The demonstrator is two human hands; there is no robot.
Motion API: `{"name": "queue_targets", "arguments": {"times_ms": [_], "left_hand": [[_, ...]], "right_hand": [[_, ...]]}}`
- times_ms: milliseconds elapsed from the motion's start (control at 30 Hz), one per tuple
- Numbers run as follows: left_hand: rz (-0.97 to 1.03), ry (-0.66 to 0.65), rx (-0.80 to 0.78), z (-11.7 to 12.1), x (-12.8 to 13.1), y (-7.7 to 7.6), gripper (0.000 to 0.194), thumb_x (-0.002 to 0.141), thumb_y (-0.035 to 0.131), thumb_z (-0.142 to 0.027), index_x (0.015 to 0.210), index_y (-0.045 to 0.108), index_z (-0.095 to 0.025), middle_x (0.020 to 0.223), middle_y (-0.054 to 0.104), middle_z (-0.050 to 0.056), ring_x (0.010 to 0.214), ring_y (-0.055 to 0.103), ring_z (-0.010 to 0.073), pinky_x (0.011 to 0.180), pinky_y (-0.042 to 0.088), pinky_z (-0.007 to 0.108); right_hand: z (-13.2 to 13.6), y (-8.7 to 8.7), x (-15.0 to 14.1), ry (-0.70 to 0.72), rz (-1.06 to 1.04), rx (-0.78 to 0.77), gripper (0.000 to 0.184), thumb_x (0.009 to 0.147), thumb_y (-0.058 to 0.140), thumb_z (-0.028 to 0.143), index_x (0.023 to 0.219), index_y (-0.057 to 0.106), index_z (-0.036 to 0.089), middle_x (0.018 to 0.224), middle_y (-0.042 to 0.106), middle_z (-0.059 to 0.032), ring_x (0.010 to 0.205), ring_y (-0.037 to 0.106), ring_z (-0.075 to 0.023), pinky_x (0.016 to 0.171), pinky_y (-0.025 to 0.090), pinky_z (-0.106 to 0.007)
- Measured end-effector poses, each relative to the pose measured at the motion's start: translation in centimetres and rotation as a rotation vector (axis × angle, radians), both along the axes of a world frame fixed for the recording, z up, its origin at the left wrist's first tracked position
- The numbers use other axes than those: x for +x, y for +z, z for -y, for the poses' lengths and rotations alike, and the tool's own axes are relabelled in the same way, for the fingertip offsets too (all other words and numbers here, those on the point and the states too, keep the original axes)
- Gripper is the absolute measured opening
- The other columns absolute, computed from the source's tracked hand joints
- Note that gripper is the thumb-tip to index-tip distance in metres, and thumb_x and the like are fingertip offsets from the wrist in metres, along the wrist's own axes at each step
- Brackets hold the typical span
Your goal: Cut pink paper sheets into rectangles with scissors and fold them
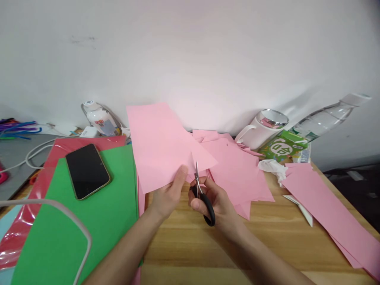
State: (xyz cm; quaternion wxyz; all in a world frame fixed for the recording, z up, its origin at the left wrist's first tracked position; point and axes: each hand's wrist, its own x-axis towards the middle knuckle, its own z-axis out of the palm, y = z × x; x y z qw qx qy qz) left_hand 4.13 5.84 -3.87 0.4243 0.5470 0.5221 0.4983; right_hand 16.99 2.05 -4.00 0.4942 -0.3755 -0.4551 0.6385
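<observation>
My left hand (pixel 170 194) grips a large sheet of pink paper (pixel 158 142) by its lower edge, thumb on top and the fingers hidden behind. The sheet is raised off the table, and its right side ends in a pointed corner. In my right hand (pixel 215 198) is a pair of black-handled scissors (pixel 208 208), fingers wrapped round the handles. Their blades point up and sit at a slit in the sheet's lower right part, just right of my left thumb. Behind the scissors, cut pink paper pieces (pixel 234 170) lie in a loose pile on the wooden table (pixel 178 245).
Left are green sheets (pixel 109 221) with a phone (pixel 88 171), a red plastic packet (pixel 59 150), a white cable (pixel 74 217) and a small bottle (pixel 101 120). Right stand a white mug (pixel 258 130), a green box (pixel 282 146), a clear bottle (pixel 326 116), crumpled tissue (pixel 273 168) and pink strips (pixel 332 213).
</observation>
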Motion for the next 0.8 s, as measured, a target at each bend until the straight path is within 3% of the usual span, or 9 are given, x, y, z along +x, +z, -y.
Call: {"name": "queue_targets", "arguments": {"times_ms": [200,567,800], "left_hand": [[0.008,-0.014,0.028,0.02,0.11,0.29,0.032,0.080,0.053,-0.046,0.097,0.067,-0.023,0.109,0.067,0.004,0.121,0.047,0.0241,0.107,0.032,0.040],[0.047,0.018,0.000,0.04,0.06,-0.25,0.033,0.078,0.056,-0.047,0.098,0.066,-0.023,0.109,0.067,0.005,0.110,0.056,0.0255,0.101,0.039,0.041],[0.032,-0.011,0.041,0.06,0.25,0.24,0.033,0.080,0.053,-0.046,0.098,0.066,-0.021,0.110,0.067,0.005,0.109,0.057,0.0235,0.102,0.039,0.038]], "right_hand": [[-0.06,0.20,-0.06,-0.007,0.007,-0.024,0.040,0.066,0.075,0.040,0.085,0.045,0.020,0.067,0.047,0.0033,0.058,0.038,-0.0090,0.051,0.031,-0.021],[-0.01,0.08,-0.07,-0.018,0.002,-0.041,0.041,0.064,0.076,0.039,0.083,0.044,0.021,0.064,0.046,0.0044,0.056,0.037,-0.0089,0.050,0.029,-0.021],[-0.04,0.03,-0.09,-0.026,-0.022,-0.073,0.042,0.062,0.077,0.036,0.084,0.045,0.020,0.063,0.047,0.0050,0.055,0.037,-0.0081,0.050,0.028,-0.020]]}}
